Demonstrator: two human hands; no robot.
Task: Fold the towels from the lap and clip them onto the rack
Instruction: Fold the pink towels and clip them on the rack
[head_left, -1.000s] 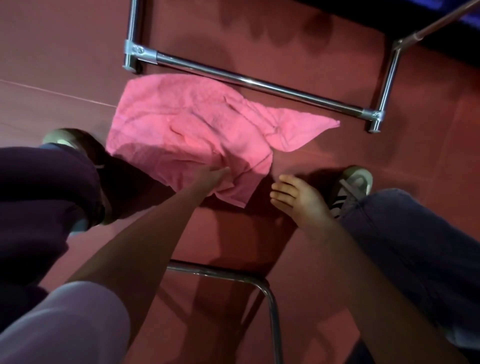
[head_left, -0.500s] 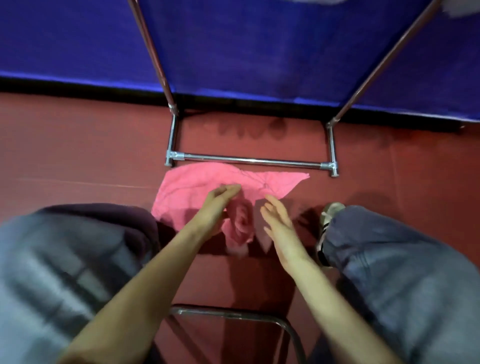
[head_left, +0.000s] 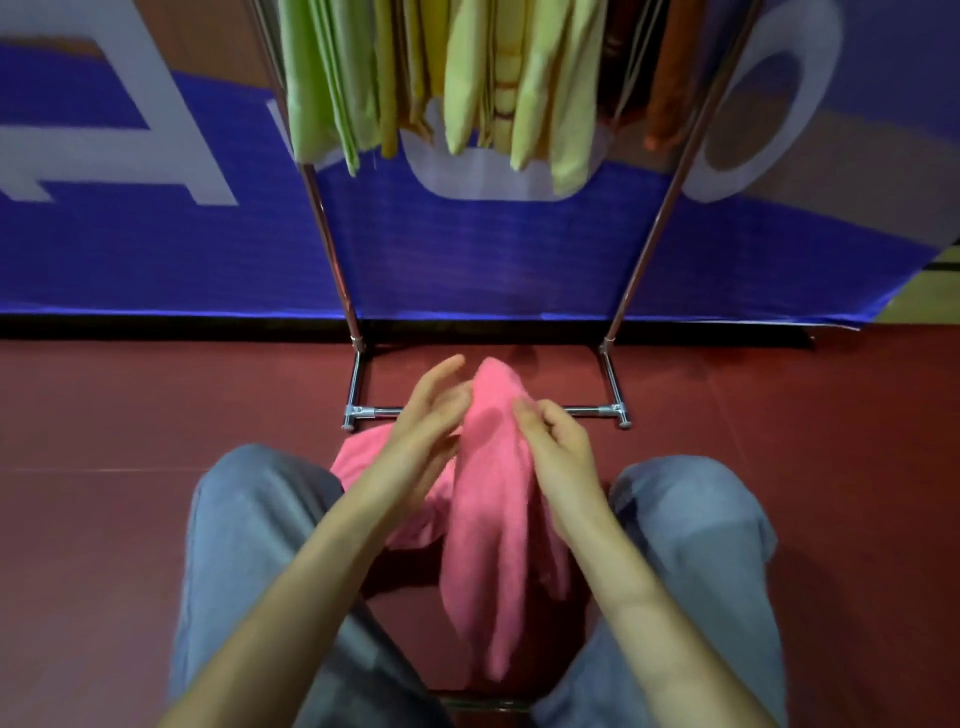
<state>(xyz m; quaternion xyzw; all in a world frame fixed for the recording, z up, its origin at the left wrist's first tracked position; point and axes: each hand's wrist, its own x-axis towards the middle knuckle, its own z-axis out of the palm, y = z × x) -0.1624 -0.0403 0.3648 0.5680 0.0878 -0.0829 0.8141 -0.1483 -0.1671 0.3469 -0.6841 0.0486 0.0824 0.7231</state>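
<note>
Since half a second ago we have lifted the pink towel (head_left: 488, 499) off the floor (head_left: 104, 415). It now hangs between our knees (head_left: 249, 519), in front of the base bar of the rack (head_left: 332, 249). Its long axis runs top to bottom, with the peak pointing up toward the rack and the tail dangling toward us. On our right hand (head_left: 561, 452) the fingers (head_left: 524, 415) are curled and pinch the cloth near the peak. Our left hand (head_left: 426, 431) keeps its fingers (head_left: 441, 374) nearly straight and slightly spread, palm against the towel's left side. The floor is dark red. The hung towels (head_left: 467, 78) are green, yellow and orange, and a blue banner (head_left: 467, 260) stands behind the rack.
</note>
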